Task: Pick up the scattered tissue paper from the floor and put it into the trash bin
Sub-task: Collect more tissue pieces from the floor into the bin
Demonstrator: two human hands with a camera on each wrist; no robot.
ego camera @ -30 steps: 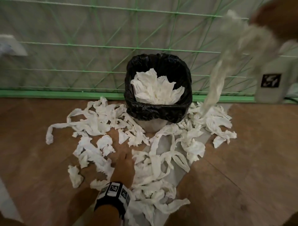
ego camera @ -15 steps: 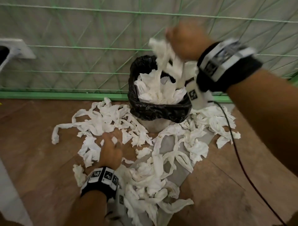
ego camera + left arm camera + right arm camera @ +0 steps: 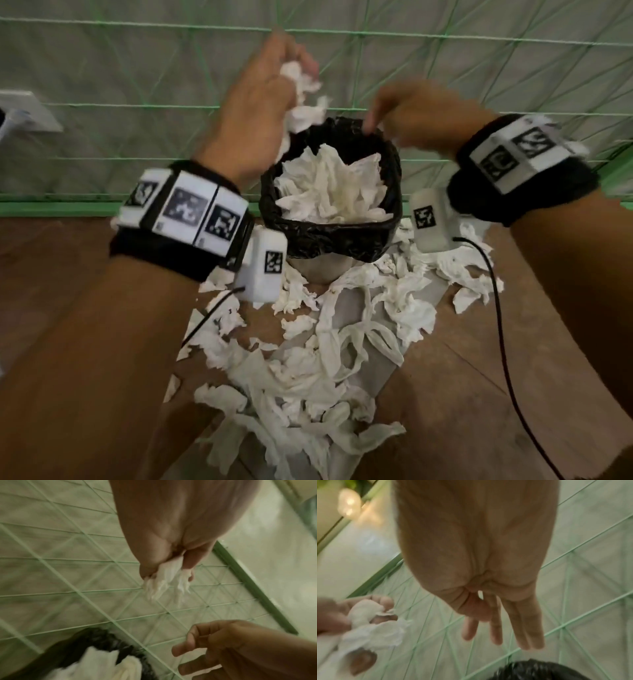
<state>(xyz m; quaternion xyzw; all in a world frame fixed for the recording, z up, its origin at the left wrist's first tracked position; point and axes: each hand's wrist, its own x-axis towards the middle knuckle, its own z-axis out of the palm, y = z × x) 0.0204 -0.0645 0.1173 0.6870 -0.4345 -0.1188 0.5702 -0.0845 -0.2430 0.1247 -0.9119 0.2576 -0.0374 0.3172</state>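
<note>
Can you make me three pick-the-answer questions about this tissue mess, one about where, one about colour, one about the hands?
1. Where is the left hand with its tissue?
A. Above the bin
B. Flat on the floor
C. Behind the net

2. What colour is the bag lining the bin?
A. Green
B. Black
C. White

3. What is the right hand doing?
A. Squeezing a tissue
B. Gripping the bin
C. Holding nothing, fingers straight

Answers:
1 A: the head view shows that hand raised over the bin's near-left edge, tissue dangling from it.
2 B: the crinkled bag folded over the rim is black.
3 C: the right wrist view shows its fingers straight with nothing in them.
</note>
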